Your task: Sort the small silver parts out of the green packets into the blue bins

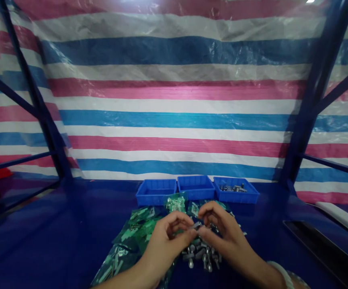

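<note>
Over a heap of small metal parts [205, 255], my two hands meet near the front middle of the table. Between the thumb and fingers of my left hand [169, 237] is a small grey metal piece [196, 225]. My right hand [224, 230] is curled beside it, thumb tip at the piece's right end and index finger raised apart from the thumb. The loose parts below look like short silvery pieces with rounded ends; their exact kind is too small to tell. Green-tinted plastic bags [138, 228] of small parts lie left of the heap.
Behind the hands stand three blue bins: a left bin [156, 200], a middle bin [196, 196] and a right bin [237, 197] with metal pieces inside. A dark flat object [318, 245] and a white bar [341, 218] lie at right. Blue frame posts flank the blue table [50, 241].
</note>
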`<act>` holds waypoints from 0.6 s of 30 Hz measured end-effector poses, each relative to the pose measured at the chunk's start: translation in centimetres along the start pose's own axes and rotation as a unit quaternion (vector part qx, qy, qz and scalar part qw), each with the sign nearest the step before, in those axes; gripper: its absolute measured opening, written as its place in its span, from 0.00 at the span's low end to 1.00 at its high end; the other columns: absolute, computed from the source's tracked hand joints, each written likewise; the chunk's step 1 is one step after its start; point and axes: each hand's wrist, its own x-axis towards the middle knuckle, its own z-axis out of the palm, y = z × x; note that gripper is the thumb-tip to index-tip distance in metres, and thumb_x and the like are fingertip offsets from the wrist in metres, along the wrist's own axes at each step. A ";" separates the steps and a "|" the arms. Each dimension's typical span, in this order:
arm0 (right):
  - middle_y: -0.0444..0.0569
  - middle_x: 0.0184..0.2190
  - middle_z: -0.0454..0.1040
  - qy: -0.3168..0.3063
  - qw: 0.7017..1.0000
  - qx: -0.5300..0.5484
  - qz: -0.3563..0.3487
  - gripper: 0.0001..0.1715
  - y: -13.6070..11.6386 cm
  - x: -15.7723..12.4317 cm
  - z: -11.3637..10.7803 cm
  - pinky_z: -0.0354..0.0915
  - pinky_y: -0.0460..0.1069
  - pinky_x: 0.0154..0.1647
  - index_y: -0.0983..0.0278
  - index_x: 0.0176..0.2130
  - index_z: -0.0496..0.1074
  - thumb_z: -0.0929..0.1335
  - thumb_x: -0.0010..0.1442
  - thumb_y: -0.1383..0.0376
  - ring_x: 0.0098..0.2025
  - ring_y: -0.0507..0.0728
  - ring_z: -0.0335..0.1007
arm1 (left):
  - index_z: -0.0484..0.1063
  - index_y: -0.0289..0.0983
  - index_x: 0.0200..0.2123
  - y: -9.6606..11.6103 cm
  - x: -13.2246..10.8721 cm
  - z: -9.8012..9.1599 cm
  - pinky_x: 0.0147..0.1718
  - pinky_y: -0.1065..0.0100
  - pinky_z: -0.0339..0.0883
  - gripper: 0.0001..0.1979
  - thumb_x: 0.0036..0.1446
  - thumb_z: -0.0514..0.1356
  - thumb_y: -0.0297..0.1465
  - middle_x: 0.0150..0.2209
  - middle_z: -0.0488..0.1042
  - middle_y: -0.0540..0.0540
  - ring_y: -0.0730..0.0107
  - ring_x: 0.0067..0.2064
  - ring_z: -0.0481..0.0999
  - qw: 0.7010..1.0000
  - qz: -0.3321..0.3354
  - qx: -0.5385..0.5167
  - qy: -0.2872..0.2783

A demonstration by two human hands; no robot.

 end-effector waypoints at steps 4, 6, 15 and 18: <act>0.42 0.21 0.62 -0.048 0.991 0.076 0.098 0.24 0.2 0.3 0.1 0.57 0.47 0.27 0.64 0.26 0.68 0.60 0.64 0.51 0.26 0.52 0.61 | 0.71 0.36 0.28 0.0 0.1 -0.2 0.35 0.70 0.66 0.06 0.47 0.65 0.23 0.31 0.69 0.50 0.70 0.35 0.71 0.994 0.097 0.038 -0.012; 0.41 0.19 0.61 -0.076 0.984 0.108 0.117 0.23 0.5 0.5 0.2 0.56 0.46 0.25 0.65 0.24 0.68 0.66 0.60 0.51 0.23 0.50 0.59 | 0.71 0.36 0.27 0.0 0.0 -0.2 0.37 0.68 0.67 0.06 0.48 0.62 0.20 0.32 0.69 0.49 0.68 0.36 0.72 0.987 0.143 0.077 -0.013; 0.42 0.24 0.71 -0.076 0.969 0.189 0.142 0.14 2.2 1.5 -1.5 0.65 0.45 0.30 0.64 0.27 0.69 0.77 0.43 0.65 0.27 0.50 0.68 | 0.72 0.37 0.26 -0.2 -0.2 -0.4 0.40 0.65 0.68 0.08 0.53 0.58 0.21 0.39 0.69 0.44 0.63 0.43 0.73 0.958 0.222 0.183 0.004; 0.43 0.26 0.72 0.005 0.993 0.081 0.090 0.11 3.9 2.9 -4.0 0.67 0.47 0.33 0.62 0.26 0.67 0.73 0.46 0.63 0.30 0.52 0.71 | 0.71 0.38 0.29 -0.3 0.1 -0.8 0.39 0.65 0.70 0.06 0.55 0.57 0.23 0.41 0.68 0.43 0.64 0.43 0.73 0.955 0.221 0.196 0.017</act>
